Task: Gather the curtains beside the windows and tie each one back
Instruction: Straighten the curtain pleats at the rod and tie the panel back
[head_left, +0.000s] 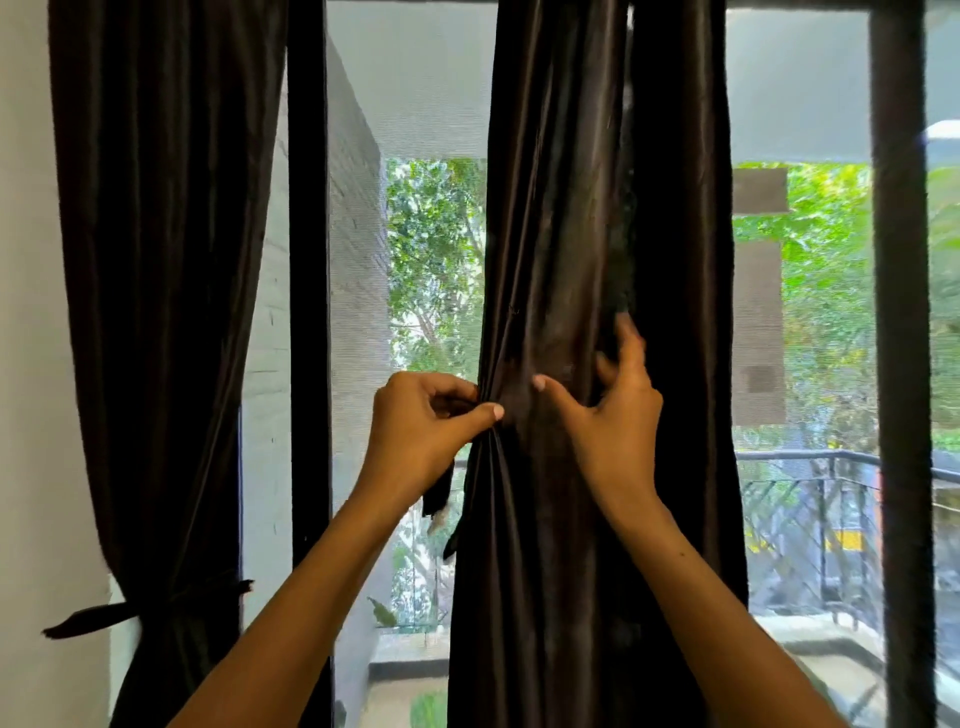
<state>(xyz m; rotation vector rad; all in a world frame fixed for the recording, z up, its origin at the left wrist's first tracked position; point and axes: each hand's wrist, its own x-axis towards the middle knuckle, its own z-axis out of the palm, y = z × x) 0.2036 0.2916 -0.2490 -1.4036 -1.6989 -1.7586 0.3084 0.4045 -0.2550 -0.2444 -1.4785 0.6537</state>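
Observation:
A dark brown satin curtain (561, 234) hangs in the middle of the window, bunched into folds. My left hand (423, 431) pinches its left edge, and a dark tie strip (441, 488) dangles below that hand. My right hand (618, 415) rests against the curtain's right side with fingers spread, thumb pressing the front folds. A second dark curtain (156, 260) hangs at the far left, gathered low by a knotted tie (156, 608).
Black window frame posts stand at the left (309, 312) and right (898, 364). White wall (31, 364) borders the left curtain. Through the mesh screen I see a balcony railing (810, 460) and trees.

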